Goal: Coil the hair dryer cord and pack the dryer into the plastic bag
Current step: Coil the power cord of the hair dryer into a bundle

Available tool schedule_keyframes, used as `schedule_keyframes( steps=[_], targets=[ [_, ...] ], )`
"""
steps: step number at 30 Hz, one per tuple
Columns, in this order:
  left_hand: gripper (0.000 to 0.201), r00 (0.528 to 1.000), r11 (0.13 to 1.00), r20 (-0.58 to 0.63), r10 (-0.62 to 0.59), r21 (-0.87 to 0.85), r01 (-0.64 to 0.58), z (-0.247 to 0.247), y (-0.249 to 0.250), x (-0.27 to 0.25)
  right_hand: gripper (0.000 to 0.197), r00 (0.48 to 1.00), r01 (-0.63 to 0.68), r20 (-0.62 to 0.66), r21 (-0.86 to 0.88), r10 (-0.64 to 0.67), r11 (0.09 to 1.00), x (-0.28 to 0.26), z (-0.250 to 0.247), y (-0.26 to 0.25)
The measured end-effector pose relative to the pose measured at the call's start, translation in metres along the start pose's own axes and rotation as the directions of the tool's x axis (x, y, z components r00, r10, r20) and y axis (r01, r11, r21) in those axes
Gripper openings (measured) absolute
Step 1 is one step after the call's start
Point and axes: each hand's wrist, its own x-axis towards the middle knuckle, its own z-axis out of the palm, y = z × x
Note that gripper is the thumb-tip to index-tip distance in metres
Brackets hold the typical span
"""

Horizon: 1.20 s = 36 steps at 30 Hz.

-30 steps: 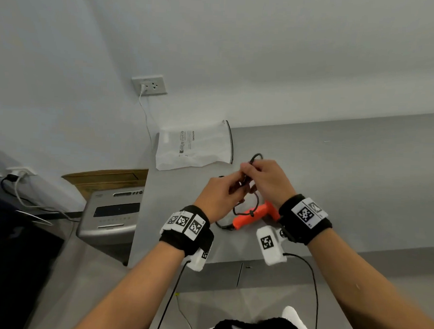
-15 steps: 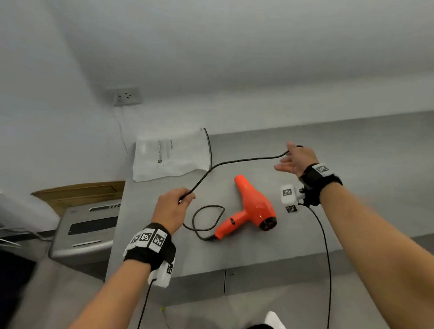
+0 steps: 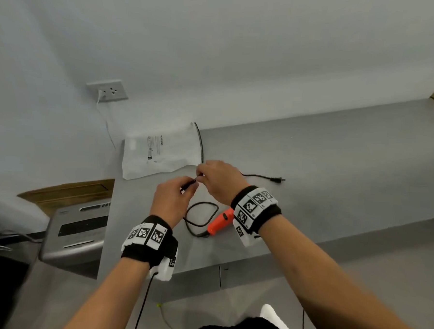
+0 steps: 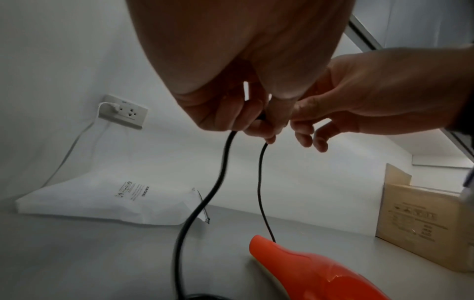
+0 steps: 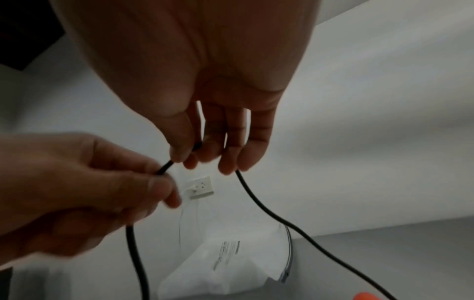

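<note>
My left hand and right hand both pinch the black cord above the orange hair dryer, forming a loop; plastic bag lies flat behind dryer, plug right.

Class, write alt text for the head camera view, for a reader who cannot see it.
Above a grey counter, the left hand and right hand pinch a black cord between them. The cord loops down to an orange hair dryer, and a white plastic bag lies behind by the wall.
</note>
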Motion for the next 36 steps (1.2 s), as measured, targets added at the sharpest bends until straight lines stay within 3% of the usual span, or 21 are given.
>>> schedule_keyframes(
  steps=[3,6,8,10,12,14,16,17,21,25,28,30,32,33,36],
  targets=[
    [0.015,0.995,0.995,-0.018,-0.095,-0.012,0.095,-0.005,-0.014,-0.001,0.018,0.982,-0.031,-0.178,0.172,0.062,0.985,0.011,-0.021,0.016],
    [0.017,0.981,0.979,0.016,-0.195,-0.061,0.196,-0.013,-0.031,-0.008,0.015,0.849,-0.159,-0.426,0.359,0.313,0.92,0.017,-0.048,0.059],
    [0.02,0.979,0.973,-0.006,-0.202,-0.117,0.2,-0.019,-0.033,-0.011,0.016,0.806,-0.315,-0.387,0.36,0.448,0.878,0.017,-0.055,0.087],
    [0.023,0.979,0.957,-0.066,-0.195,-0.233,0.175,-0.026,-0.027,-0.008,0.026,0.815,-0.473,-0.239,0.252,0.528,0.844,0.017,-0.046,0.098],
    [0.024,0.978,0.916,-0.096,-0.187,-0.377,0.138,-0.033,-0.011,-0.002,0.047,0.868,-0.446,-0.161,0.164,0.47,0.88,0.013,-0.032,0.084],
    [0.024,0.985,0.904,-0.108,-0.132,-0.42,0.076,-0.04,0.009,0.004,0.059,0.951,-0.189,-0.202,0.216,0.233,0.958,0.008,-0.02,0.051],
    [0.023,0.991,0.927,-0.124,-0.049,-0.376,-0.001,-0.047,0.026,0.009,0.062,0.974,0.097,-0.224,0.24,-0.042,0.966,0.004,-0.008,0.015],
    [0.023,0.991,0.933,-0.135,-0.016,-0.357,-0.034,-0.05,0.032,0.012,0.061,0.968,0.167,-0.225,0.246,-0.111,0.955,0.004,-0.004,0.0],
    [0.021,0.989,0.945,-0.149,0.011,-0.321,-0.059,-0.05,0.031,0.015,0.041,0.957,0.172,-0.28,0.352,-0.072,0.92,0.014,-0.007,-0.018],
    [0.015,0.994,0.943,-0.108,0.029,-0.326,-0.063,-0.042,0.024,0.003,0.021,0.97,0.168,-0.205,0.167,-0.133,0.972,0.017,-0.025,-0.024],
    [0.012,0.997,0.939,-0.069,-0.042,-0.345,0.015,-0.031,0.012,-0.007,0.02,0.942,0.083,-0.334,0.313,0.028,0.946,0.02,-0.042,-0.01],
    [0.01,0.996,0.942,0.014,-0.086,-0.323,0.086,-0.019,-0.005,-0.015,0.016,0.851,0.018,-0.474,0.46,0.228,0.888,0.023,-0.058,0.01],
    [0.018,0.983,0.951,0.151,-0.107,-0.272,0.146,-0.009,-0.022,-0.025,0.013,0.751,-0.026,-0.525,0.583,0.4,0.812,0.024,-0.072,0.033],
    [0.024,0.974,0.953,0.196,-0.11,-0.257,0.159,-0.005,-0.028,-0.03,0.015,0.727,-0.07,-0.528,0.579,0.439,0.812,0.024,-0.074,0.047],
    [0.031,0.978,0.921,0.179,-0.108,-0.353,0.166,-0.002,-0.028,-0.033,0.025,0.762,-0.292,-0.429,0.442,0.486,0.848,0.014,-0.066,0.078]
  ],
)
